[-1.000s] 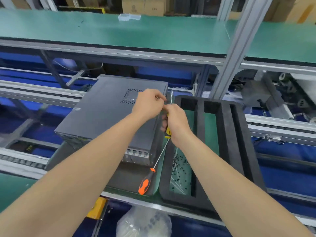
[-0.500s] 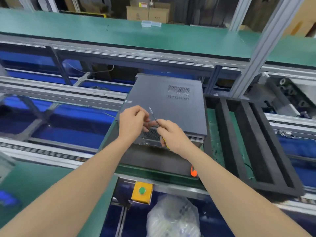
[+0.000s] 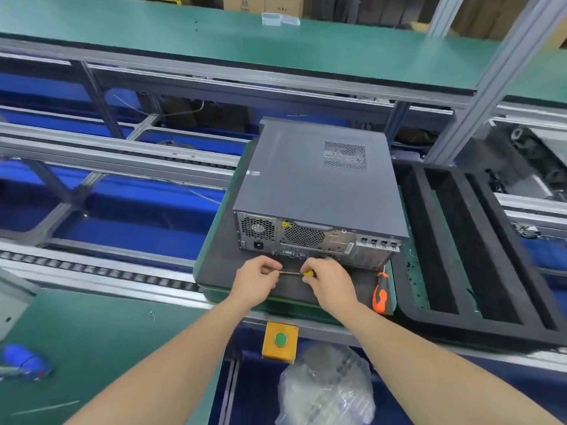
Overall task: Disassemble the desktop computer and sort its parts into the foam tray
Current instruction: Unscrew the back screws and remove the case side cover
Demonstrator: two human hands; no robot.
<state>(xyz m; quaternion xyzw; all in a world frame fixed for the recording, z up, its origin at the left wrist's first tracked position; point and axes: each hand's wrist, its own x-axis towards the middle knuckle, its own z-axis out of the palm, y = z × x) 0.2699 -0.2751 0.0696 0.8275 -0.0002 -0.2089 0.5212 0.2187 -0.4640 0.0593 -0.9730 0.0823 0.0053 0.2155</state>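
Nearest, below the bench edge: a crumpled plastic bag (image 3: 325,391) and a yellow box with a green button (image 3: 280,340). A slip of either forearm could bump that button; what it controls I cannot tell.

Both hands meet over the dark mat (image 3: 221,271), just in front of the computer. The left hand (image 3: 256,279) is closed, pinching the tip of a thin metal shaft. The right hand (image 3: 326,282) is closed around the yellow-handled small screwdriver (image 3: 294,273) that the shaft belongs to, held level between the hands. Fingers on the tip risk a poke, or the tool springs loose and drops off the bench.

Right of the hands an orange-and-black screwdriver (image 3: 379,294) lies on the mat near its edge, just beside the foam tray (image 3: 408,314); a right elbow sweep could knock it off.

The computer (image 3: 316,182) sits closed on the mat, rear panel facing the person, cover still on, so the task looks barely begun. Its rear screws are too small to make out. Likely risk: driver too small for them, stripping the heads.

The tray's long slots look mostly empty, small dark bits at the near left. Loose screws could get lost there.
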